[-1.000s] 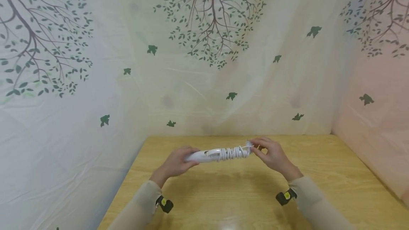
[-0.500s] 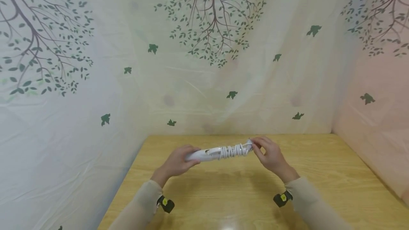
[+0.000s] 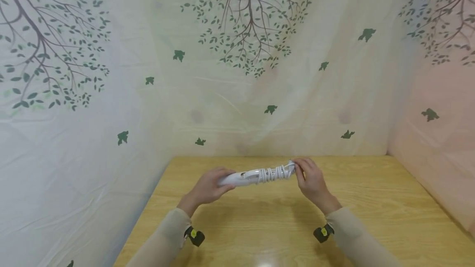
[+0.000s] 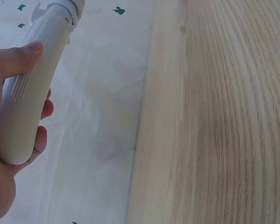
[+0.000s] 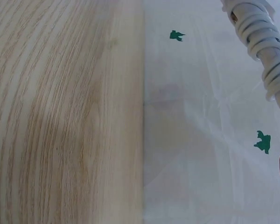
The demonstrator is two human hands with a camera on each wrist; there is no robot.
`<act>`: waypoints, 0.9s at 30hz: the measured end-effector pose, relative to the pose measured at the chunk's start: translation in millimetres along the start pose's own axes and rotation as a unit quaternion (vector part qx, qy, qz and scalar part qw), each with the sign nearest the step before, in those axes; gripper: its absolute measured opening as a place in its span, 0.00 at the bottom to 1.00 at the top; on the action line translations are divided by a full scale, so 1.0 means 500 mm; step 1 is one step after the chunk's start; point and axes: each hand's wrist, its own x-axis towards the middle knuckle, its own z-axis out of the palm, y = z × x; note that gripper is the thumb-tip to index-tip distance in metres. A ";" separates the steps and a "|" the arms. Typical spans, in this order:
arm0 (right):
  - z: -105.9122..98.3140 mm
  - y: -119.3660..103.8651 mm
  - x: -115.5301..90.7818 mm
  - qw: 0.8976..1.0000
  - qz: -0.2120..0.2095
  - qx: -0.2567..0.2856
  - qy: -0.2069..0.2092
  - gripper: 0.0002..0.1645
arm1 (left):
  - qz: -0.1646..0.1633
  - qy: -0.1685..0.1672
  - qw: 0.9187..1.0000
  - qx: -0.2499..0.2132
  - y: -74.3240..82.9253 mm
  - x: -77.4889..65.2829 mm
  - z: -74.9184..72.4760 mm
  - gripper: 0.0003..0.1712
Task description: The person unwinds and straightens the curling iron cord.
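Head view, hands (image 3: 208, 188) (image 3: 311, 182) gripping device (image 3: 256, 175) (cord-wrapped)

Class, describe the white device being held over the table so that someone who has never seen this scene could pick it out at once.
Start at the wooden table set against the tree-printed curtain. Above its middle, the left hand and right hand hold a slim white wand-shaped device level between them. Its ribbed handle sits in the left hand, and a white cord coils around its right half.

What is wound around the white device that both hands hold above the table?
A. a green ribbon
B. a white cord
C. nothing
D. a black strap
B: a white cord coils around the white device, held by the left hand and the right hand.
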 end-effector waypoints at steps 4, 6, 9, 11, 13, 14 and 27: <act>0.002 -0.005 0.006 1.000 0.006 -0.014 0.003 0.12 | 0.003 0.003 1.000 0.002 0.006 0.006 0.000 0.22; 0.001 -0.007 0.009 1.000 0.015 -0.017 -0.001 0.10 | 0.003 0.005 1.000 -0.001 0.007 0.009 0.000 0.22; 0.001 -0.008 0.015 0.999 0.027 -0.016 -0.010 0.07 | 0.008 0.010 1.000 -0.007 0.007 0.013 0.002 0.21; 0.000 -0.009 0.019 0.999 0.037 -0.015 -0.018 0.06 | 0.010 0.013 1.000 -0.010 0.006 0.014 0.004 0.21; -0.003 -0.010 0.022 0.999 0.043 -0.010 -0.027 0.05 | 0.010 0.013 1.000 -0.013 0.006 0.014 0.005 0.21; -0.005 -0.011 0.023 0.998 0.047 -0.007 -0.032 0.05 | 0.009 0.012 1.000 -0.012 0.005 0.014 0.006 0.22; -0.027 -0.002 0.029 0.984 0.088 0.076 -0.135 0.10 | -0.012 0.006 1.000 -0.007 0.008 0.001 0.014 0.23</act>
